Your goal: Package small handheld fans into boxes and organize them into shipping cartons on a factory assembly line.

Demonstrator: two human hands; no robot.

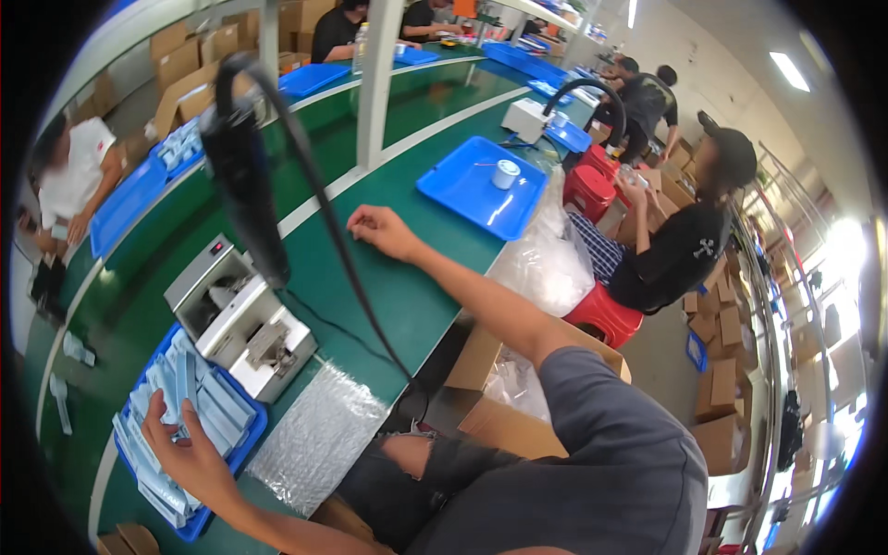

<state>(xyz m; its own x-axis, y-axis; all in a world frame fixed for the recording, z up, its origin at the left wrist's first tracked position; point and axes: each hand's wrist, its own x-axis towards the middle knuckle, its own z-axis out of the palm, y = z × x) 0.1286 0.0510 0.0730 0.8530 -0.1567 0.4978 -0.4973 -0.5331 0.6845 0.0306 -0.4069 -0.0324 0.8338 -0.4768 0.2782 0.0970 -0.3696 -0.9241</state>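
My left hand (190,458) is over a blue tray (250,435) heaped with slim light-blue cartons (217,412). Its thumb and fingers are spread apart beside one carton that stands up from the pile; whether they touch it I cannot tell. My right hand (384,231) is stretched out over the green tabletop, fingers curled in, with nothing visible in them. Between my hands sits a white and grey tabletop machine (245,324) with a metal fitting on its near end. A black device on a bent neck (240,166) rises above it.
Bubble wrap (319,435) lies at the table's near edge. A blue tray (486,190) with a small white round container (505,174) lies farther right. An open carton (509,398) with plastic bags is beside my legs. A white post (377,83) stands mid-table. Co-workers sit around.
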